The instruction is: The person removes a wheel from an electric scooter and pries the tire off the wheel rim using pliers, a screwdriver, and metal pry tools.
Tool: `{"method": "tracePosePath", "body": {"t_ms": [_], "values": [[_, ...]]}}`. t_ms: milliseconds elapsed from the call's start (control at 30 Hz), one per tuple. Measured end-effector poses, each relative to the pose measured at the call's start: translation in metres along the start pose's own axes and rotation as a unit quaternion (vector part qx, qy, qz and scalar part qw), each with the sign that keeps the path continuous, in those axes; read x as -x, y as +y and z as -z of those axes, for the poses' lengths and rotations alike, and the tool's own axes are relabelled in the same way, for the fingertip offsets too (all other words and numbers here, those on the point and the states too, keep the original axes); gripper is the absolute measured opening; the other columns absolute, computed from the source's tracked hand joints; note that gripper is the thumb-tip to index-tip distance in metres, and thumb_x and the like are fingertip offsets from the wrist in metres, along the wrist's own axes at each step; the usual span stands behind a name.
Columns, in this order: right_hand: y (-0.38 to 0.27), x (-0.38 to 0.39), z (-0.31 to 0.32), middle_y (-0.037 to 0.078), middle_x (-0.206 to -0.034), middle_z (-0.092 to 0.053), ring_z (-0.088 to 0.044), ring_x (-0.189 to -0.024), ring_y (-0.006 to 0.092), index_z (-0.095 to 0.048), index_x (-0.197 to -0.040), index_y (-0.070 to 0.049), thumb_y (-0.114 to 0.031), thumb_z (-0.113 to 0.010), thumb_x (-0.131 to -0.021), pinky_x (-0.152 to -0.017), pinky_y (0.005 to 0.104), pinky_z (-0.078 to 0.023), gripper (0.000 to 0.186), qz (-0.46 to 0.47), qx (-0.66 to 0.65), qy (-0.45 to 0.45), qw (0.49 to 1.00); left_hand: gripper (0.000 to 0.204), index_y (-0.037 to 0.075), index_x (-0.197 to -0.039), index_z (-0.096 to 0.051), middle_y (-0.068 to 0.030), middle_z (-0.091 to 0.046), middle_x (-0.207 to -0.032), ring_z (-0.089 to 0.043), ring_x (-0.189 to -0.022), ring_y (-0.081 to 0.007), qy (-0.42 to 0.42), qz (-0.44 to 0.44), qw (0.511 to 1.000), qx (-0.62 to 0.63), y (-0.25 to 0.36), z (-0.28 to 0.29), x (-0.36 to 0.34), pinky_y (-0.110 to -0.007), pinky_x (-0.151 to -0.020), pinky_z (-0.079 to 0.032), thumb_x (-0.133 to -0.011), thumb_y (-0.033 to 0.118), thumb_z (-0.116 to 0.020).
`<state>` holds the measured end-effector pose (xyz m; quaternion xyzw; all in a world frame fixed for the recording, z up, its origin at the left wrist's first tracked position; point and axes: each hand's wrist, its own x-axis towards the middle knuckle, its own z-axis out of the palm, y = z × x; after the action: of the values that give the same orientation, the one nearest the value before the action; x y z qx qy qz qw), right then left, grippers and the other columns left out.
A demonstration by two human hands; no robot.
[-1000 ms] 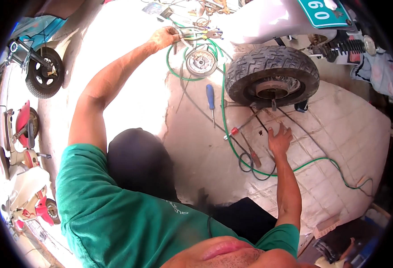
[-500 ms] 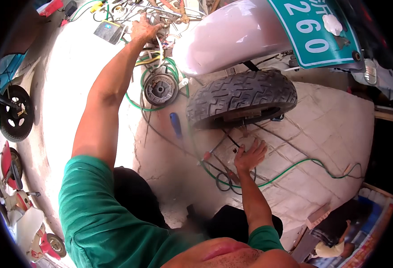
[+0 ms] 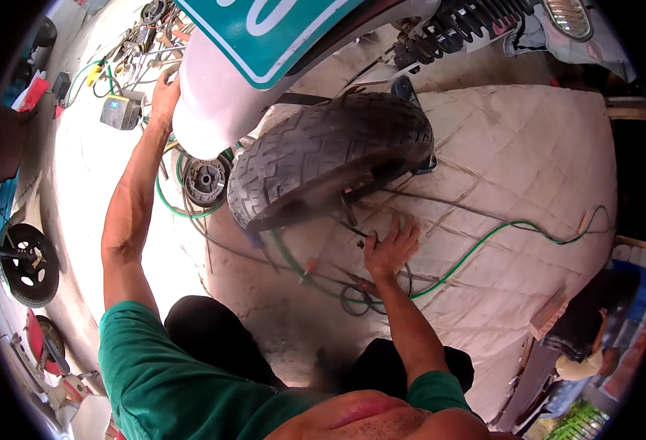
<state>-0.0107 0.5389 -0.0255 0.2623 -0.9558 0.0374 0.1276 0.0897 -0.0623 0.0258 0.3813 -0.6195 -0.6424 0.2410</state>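
My left hand [image 3: 165, 97] reaches to the far left, beside the edge of a pale pink fender [image 3: 209, 103]. Its visible fingers look stretched out among loose tools [image 3: 160, 53]; the fender hides part of that spot. My right hand [image 3: 393, 249] hovers or rests over the ground, with fingers spread and nothing in them. Just beyond it stands a black knobby tyre [image 3: 323, 147], tilted under the fender, with an axle [image 3: 348, 209] showing at its underside. Near my right wrist lie pliers [image 3: 359, 282] and a looped dark cable [image 3: 353, 301].
A round metal drum-shaped hub part [image 3: 207, 180] lies left of the tyre, ringed by green hose [image 3: 477, 253] that also runs rightward. A grey-black box [image 3: 121, 111] sits near the tools. Overhead hang a green plate [image 3: 264, 37] and a coil-spring shock absorber [image 3: 469, 29].
The view has shifted, so the fender, plate and tyre appear further left and closer. My left hand stays by the tools, now beside the fender's edge. My right hand keeps its spread fingers near the axle.
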Motion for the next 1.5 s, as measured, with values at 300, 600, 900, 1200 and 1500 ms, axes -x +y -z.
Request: {"method": "tracePosePath", "body": {"t_ms": [300,600,900,1200,1500], "values": [[-0.005,-0.006,0.003,0.023,-0.158,-0.036,-0.032,-0.144,0.0503,-0.045,-0.148,-0.006,-0.04,-0.065,-0.087,-0.108,0.0652,-0.032,0.072,0.003,-0.032,-0.029,0.999,0.067,0.005,-0.146,-0.054,-0.0185,-0.067,-0.129,-0.066,-0.111,-0.0257,-0.122,-0.042,0.975,-0.182,-0.003,-0.037,0.104,-0.037,-0.095,-0.052,-0.087,0.031,-0.074],[0.002,-0.001,-0.001,0.022,-0.16,-0.035,-0.03,-0.146,0.0499,-0.044,-0.15,-0.007,-0.042,-0.065,-0.088,-0.112,0.067,-0.028,0.074,-0.012,-0.006,-0.037,0.999,0.062,0.006,-0.146,-0.055,-0.0171,-0.064,-0.135,-0.06,-0.121,-0.0265,-0.119,-0.139,0.932,-0.314,-0.009,-0.033,0.158,-0.039,-0.104,-0.047,-0.091,0.03,-0.071],[-0.006,-0.001,-0.007,0.02,-0.161,-0.036,-0.029,-0.148,0.0493,-0.046,-0.15,-0.013,-0.04,-0.072,-0.084,-0.111,0.0676,-0.03,0.076,-0.001,-0.019,-0.062,0.998,0.056,0.007,-0.146,-0.055,-0.0157,-0.061,-0.142,-0.055,-0.132,-0.0272,-0.133,-0.259,0.868,-0.401,-0.023,-0.095,0.081,-0.041,-0.112,-0.042,-0.096,0.029,-0.069],[0.003,0.007,-0.009,0.023,-0.162,-0.033,-0.028,-0.148,0.0483,-0.042,-0.153,-0.009,-0.041,-0.06,-0.094,-0.112,0.0645,-0.029,0.069,0.022,0.012,-0.01,1.0,0.051,0.007,-0.144,-0.056,-0.012,-0.067,-0.132,-0.064,-0.12,-0.0256,-0.154,-0.155,0.916,-0.336,0.001,-0.003,0.122,-0.04,-0.105,-0.05,-0.099,0.029,-0.068],[-0.014,0.001,-0.006,0.022,-0.155,-0.041,-0.036,-0.142,0.0483,-0.051,-0.145,-0.008,-0.036,-0.066,-0.089,-0.108,0.0619,-0.035,0.064,0.042,0.011,0.01,0.999,0.1,-0.006,-0.149,-0.045,-0.0284,-0.057,-0.144,-0.059,-0.13,-0.0396,0.324,0.14,0.918,-0.182,-0.088,0.199,0.013,-0.046,-0.109,-0.046,-0.083,0.063,-0.074]]}}
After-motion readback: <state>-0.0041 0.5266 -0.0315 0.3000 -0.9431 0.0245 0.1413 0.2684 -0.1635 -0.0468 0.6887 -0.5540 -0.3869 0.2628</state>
